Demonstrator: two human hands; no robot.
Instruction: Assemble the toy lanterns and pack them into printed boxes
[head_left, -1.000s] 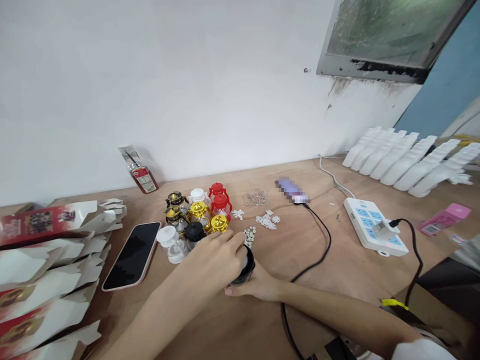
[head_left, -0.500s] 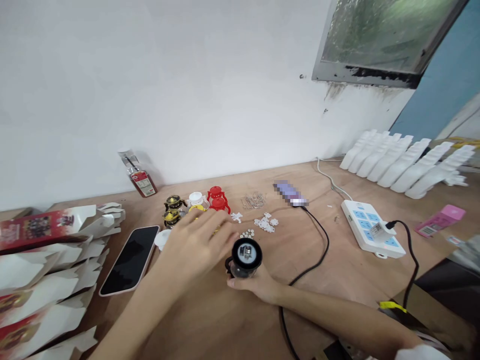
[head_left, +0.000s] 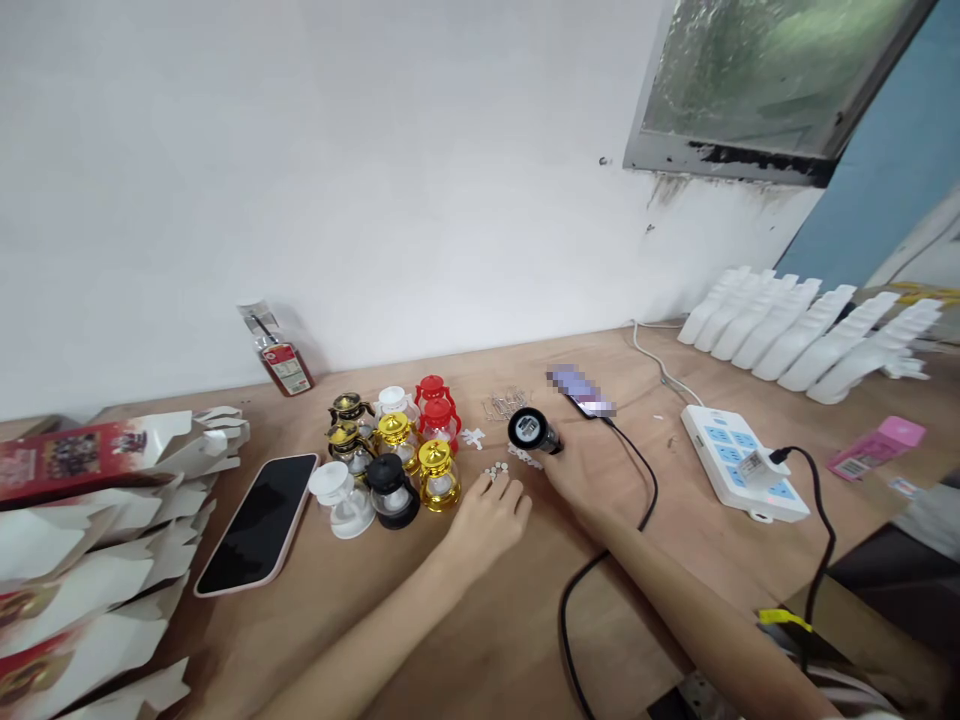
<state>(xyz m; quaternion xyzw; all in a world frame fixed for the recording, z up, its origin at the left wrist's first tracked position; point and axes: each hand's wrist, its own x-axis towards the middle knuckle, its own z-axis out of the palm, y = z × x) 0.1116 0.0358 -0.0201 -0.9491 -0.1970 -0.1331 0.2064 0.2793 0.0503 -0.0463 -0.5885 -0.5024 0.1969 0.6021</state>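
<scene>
My right hand (head_left: 581,475) grips a small black toy lantern (head_left: 531,431), tipped so its underside faces me, above a scatter of small white plastic pieces (head_left: 534,452). My left hand (head_left: 487,515) rests on the wooden table (head_left: 450,640), its fingertips pinched down onto a little pile of round button cells (head_left: 495,468). Just left of it stands a cluster of small lanterns (head_left: 390,450) in gold, red, white, black and bronze.
A phone (head_left: 255,522) lies face up to the left, beside stacked folded cartons (head_left: 90,540). A second phone (head_left: 581,390) charges by a black cable (head_left: 637,510). A white power strip (head_left: 742,460), a pink box (head_left: 877,446), wire hooks (head_left: 506,403) and white plastic parts (head_left: 810,330) lie to the right.
My right hand has carried the black lantern away from me and to the right, over the white pieces. My left hand has left the lantern cluster and dropped onto the button cells.
</scene>
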